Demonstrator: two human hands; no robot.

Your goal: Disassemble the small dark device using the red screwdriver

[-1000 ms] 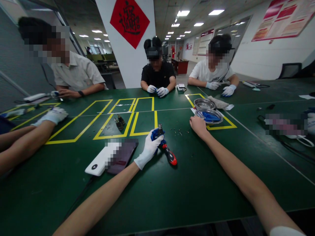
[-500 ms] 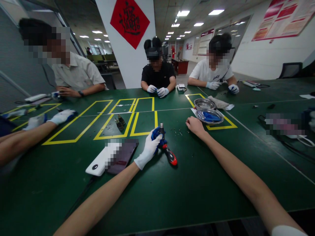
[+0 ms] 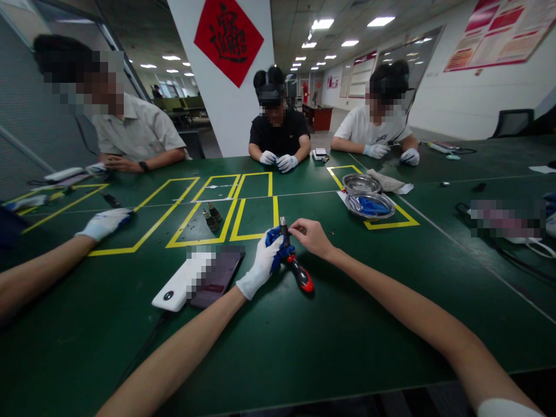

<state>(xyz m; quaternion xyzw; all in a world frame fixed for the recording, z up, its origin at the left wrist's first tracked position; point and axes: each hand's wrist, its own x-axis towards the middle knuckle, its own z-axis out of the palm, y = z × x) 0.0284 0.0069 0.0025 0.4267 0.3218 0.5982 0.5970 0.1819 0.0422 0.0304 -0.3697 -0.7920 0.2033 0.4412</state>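
Nearby, a white power bank (image 3: 174, 288) lies against a dark slab (image 3: 223, 278), both left of the left hand (image 3: 263, 260). A screwdriver (image 3: 300, 274) slants out from under that gloved hand, which hides its shaft; whether it is gripped too, I cannot tell. The glove is clamped round a dark connector (image 3: 284, 227), tip up. The bare right hand (image 3: 316, 236) has thumb and fingertips together just beside it; I cannot tell whether they pinch anything. Farther off, two fittings (image 3: 211, 219) sit inside yellow tape (image 3: 195, 244), a co-worker's hand (image 3: 104, 225) is well left, and two steel bowls (image 3: 386, 216) sit right, the nearer holding something blue (image 3: 373, 205). Beyond, three people (image 3: 278, 130) sit across the table (image 3: 365, 324)
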